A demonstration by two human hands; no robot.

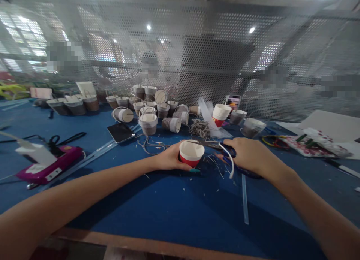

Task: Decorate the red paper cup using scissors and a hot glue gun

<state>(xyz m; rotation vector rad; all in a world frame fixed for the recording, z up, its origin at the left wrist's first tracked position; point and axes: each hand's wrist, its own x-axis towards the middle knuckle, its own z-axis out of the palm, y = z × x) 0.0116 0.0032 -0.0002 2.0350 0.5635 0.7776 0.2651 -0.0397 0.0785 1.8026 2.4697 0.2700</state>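
Observation:
My left hand point(168, 157) is wrapped round a red and white paper cup point(191, 155), which stands mouth up with its rim tilted slightly toward me. In my right hand point(249, 155) is a pair of scissors point(209, 143) with dark blades and blue handles. Their blades reach left over the cup's rim; whether they touch the paper I cannot tell. A curled white strip point(231, 162) hangs beside the scissors, under my right fingers. Thin scraps of string lie on the blue table between the hands.
Behind stand several small wrapped cups with loop handles point(148, 123), some on their sides. A stack of paper cups point(221, 114) is at back right, beside a bundle of twine point(200, 129). A phone point(120, 133) and a magenta power strip point(53, 165) lie left.

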